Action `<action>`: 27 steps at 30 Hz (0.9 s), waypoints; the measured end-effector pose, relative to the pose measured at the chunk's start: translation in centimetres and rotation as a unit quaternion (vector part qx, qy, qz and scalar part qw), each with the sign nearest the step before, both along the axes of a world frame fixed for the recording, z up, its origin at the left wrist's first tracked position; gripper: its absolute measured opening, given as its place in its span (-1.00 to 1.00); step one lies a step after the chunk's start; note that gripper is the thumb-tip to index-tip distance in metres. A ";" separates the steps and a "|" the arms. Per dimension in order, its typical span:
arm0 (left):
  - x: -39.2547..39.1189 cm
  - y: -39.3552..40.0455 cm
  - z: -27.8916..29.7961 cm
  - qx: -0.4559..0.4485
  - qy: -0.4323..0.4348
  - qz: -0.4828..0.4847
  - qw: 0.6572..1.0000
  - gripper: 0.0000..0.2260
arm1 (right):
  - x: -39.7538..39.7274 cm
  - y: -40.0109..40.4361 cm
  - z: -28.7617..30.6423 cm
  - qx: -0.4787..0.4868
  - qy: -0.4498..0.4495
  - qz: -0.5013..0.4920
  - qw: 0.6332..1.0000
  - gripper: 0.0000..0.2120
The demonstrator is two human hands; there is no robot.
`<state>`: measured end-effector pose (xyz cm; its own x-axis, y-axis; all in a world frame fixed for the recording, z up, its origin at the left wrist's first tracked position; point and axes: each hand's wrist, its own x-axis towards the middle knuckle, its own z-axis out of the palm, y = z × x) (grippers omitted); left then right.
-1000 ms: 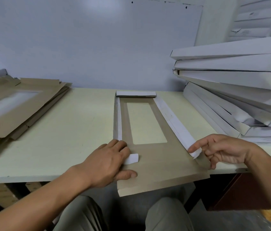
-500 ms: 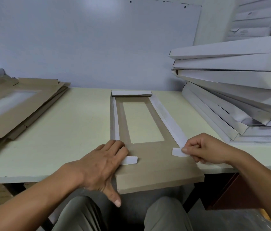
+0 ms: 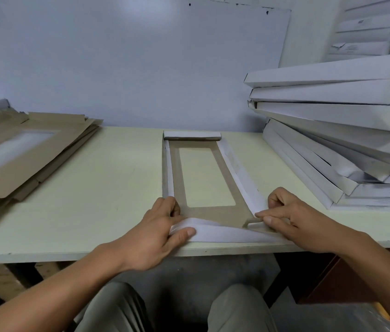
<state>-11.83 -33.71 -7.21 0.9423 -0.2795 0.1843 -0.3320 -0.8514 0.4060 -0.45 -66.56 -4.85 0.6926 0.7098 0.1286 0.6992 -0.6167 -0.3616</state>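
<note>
In the head view, the cardboard blank (image 3: 213, 213) lies flat on the table (image 3: 93, 188) straight ahead of the person, brown side up. Its long axis runs from six to twelve o'clock, and the tabletop shows through the window cut-out. The far end flap (image 3: 192, 134) at twelve o'clock is already folded over. The left side flap (image 3: 170, 173) at nine and the right side flap (image 3: 239, 176) at three are turned inward along the long edges.

The step in hand appears to be folding the near flap (image 3: 225, 233), the white strip at six o'clock along the table's front edge, which is raised and curling over the brown panel.

The left hand (image 3: 160, 231) grips the flap's left end, thumb on the white outer face and fingers tucked against the brown inside at about seven o'clock of the blank. The right hand (image 3: 301, 221) pinches the flap's right end at about five o'clock. Its index finger and thumb meet at the small corner tab (image 3: 257, 224) and its other fingers are curled. Whether that tab is already tucked under the side flap cannot be told.

The next move probably calls for pressing the flap down evenly along its crease while seating the corner tabs, with both ends moving together so the strip does not buckle.

A pile of brown blanks (image 3: 21, 159) lies at nine to ten o'clock on the table. A leaning stack of white boxes (image 3: 333, 130) stands at two to three o'clock, well apart from the hands.
</note>
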 end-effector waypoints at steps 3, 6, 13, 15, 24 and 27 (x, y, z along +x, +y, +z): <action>0.2 -0.3 -0.2 -0.126 -0.032 0.029 0.991 -0.58 | -0.3 0.1 0.3 0.028 0.051 -0.015 0.998 -0.51; 0.1 -0.8 -0.2 -0.204 -0.075 0.036 0.975 -0.69 | -0.5 -0.1 0.4 0.025 0.093 0.012 0.995 -0.29; 0.3 -0.7 0.6 -0.247 -0.083 0.071 0.963 -0.89 | -0.7 0.9 -0.1 0.124 0.102 -0.033 0.986 -0.79; 0.4 -0.6 0.7 -0.239 -0.056 0.074 0.966 -0.83 | -0.7 1.0 0.1 0.150 0.120 -0.042 0.980 -0.79; 1.7 -1.2 1.7 -0.064 0.025 0.143 0.987 -0.85 | -1.4 2.9 0.1 0.081 0.024 -0.135 0.987 -0.87; 2.1 -1.4 1.5 -0.021 0.029 0.160 0.987 -0.96 | -2.5 3.6 -0.3 0.083 -0.092 -0.128 0.984 -0.96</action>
<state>-9.73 -35.13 -5.72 0.9904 0.0400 0.1324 -0.0246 -0.8910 0.4534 -2.95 -62.97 -5.10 0.8004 0.4737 0.3673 0.5913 -0.7244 -0.3543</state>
